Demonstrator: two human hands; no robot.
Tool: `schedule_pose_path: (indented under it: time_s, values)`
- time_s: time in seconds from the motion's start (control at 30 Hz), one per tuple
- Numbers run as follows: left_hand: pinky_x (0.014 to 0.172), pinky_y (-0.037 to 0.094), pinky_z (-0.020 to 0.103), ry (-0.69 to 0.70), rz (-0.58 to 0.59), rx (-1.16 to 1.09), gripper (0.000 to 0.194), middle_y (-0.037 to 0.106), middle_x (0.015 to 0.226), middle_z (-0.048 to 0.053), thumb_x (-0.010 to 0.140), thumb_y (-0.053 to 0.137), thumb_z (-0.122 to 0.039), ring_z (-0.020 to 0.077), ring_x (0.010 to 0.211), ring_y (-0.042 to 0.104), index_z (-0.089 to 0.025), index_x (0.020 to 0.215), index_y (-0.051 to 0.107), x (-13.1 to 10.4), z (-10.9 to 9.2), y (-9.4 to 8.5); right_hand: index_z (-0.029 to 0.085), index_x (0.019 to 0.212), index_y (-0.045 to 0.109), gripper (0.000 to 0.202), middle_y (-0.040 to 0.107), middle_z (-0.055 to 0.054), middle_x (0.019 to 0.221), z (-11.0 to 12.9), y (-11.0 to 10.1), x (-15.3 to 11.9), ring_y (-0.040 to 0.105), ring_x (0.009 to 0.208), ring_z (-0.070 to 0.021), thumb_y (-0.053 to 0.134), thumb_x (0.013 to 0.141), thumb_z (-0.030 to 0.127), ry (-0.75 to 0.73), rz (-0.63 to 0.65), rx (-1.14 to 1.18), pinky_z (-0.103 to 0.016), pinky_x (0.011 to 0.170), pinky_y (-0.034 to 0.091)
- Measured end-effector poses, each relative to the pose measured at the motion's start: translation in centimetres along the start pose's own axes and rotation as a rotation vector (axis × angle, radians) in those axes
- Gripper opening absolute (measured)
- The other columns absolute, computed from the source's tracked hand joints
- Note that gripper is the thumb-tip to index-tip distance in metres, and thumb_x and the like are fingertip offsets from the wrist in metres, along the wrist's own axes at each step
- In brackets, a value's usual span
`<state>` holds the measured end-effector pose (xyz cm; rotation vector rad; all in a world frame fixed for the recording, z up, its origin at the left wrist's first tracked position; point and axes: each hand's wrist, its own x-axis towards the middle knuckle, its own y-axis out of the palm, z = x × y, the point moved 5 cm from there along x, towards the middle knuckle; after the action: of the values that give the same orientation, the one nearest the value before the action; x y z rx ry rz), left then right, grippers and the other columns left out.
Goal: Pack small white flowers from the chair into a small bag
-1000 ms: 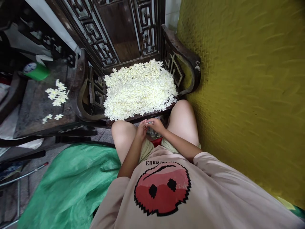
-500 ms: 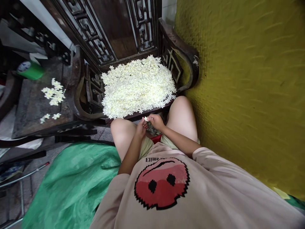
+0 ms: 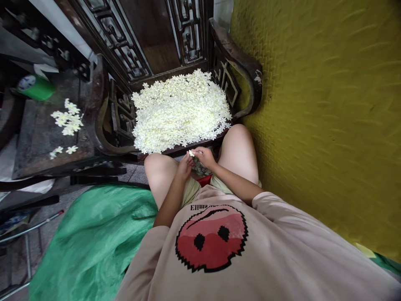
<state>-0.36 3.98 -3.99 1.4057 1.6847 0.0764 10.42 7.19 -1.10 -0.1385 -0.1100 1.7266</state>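
Between my knees, my two hands meet at the fingertips around one small white flower [image 3: 191, 153]. My left hand [image 3: 186, 165] is closed, its thumb and finger pinched at the flower's left side. From the other side, the fingers of my right hand [image 3: 204, 158] are closed on the same flower. Whether a thread or needle is also in the fingers is too small to see. Just beyond the hands, a thick heap of white flowers [image 3: 181, 110] covers the seat of a dark carved wooden chair [image 3: 161, 42].
On a dark wooden seat [image 3: 34, 138] at the left lie several loose white flowers [image 3: 69, 121] and a green roll [image 3: 39, 88]. A large green sack [image 3: 94, 238] bulges by my left side. A yellow textured wall [image 3: 319, 117] stands close on my right.
The view has shifted slightly, so things sit a little higher and further left. Both hands stay together at the flower, which has turned a little between the fingertips.
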Motion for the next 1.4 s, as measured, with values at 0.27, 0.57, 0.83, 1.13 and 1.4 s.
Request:
schedule_pose_path:
  time_s: [0.27, 0.57, 0.83, 1.13, 1.4]
  values:
    - [0.042, 0.021, 0.017, 0.067, -0.044, -0.013, 0.035, 0.033, 0.05, -0.009, 0.07, 0.071, -0.041, 0.002, 0.04, 0.025, -0.015, 0.092, 0.06, -0.23, -0.48, -0.14, 0.013, 0.092, 0.07, 0.033, 0.033, 0.007, 0.052, -0.37, 0.63, -0.11, 0.028, 0.051, -0.0082, 0.066, 0.07, 0.036, 0.054, 0.061, -0.013, -0.024, 0.053, 0.023]
    - [0.042, 0.021, 0.017, 0.049, 0.009, -0.015, 0.04, 0.034, 0.05, -0.01, 0.069, 0.073, -0.041, 0.0016, 0.04, 0.024, -0.017, 0.098, 0.061, -0.3, -0.48, 0.04, 0.013, 0.084, 0.07, 0.035, 0.032, 0.007, 0.051, -0.85, 0.45, 0.14, 0.025, 0.052, -0.0082, 0.067, 0.067, 0.044, 0.096, 0.035, 0.05, -0.024, 0.053, 0.021]
    - [0.042, 0.021, 0.019, 0.035, 0.021, -0.056, 0.039, 0.033, 0.051, -0.009, 0.067, 0.074, -0.042, 0.0023, 0.041, 0.023, -0.018, 0.094, 0.06, 0.05, -0.29, -0.36, 0.013, 0.081, 0.069, 0.037, 0.032, 0.007, 0.05, -0.16, 0.57, 0.12, 0.023, 0.051, -0.0074, 0.067, 0.064, 0.046, 0.14, 0.067, 0.112, -0.025, 0.051, 0.019]
    - [0.043, 0.022, 0.019, 0.001, 0.033, -0.024, 0.038, 0.032, 0.051, -0.009, 0.069, 0.072, -0.042, 0.0027, 0.041, 0.024, -0.017, 0.097, 0.061, -0.42, -0.24, 0.1, 0.013, 0.073, 0.067, 0.031, 0.044, 0.004, 0.054, 0.02, 0.33, -0.08, 0.03, 0.053, -0.008, 0.065, 0.068, 0.043, 0.076, 0.013, 0.064, -0.024, 0.052, 0.024]
    - [0.041, 0.021, 0.018, -0.01, 0.049, 0.001, 0.037, 0.029, 0.049, -0.01, 0.07, 0.072, -0.041, 0.0022, 0.04, 0.023, -0.017, 0.095, 0.061, -0.62, -0.36, 0.53, 0.013, 0.074, 0.067, 0.022, 0.049, 0.003, 0.056, 0.02, 0.08, -0.51, 0.035, 0.053, -0.009, 0.058, 0.078, 0.033, -0.039, -0.014, -0.084, -0.023, 0.054, 0.026]
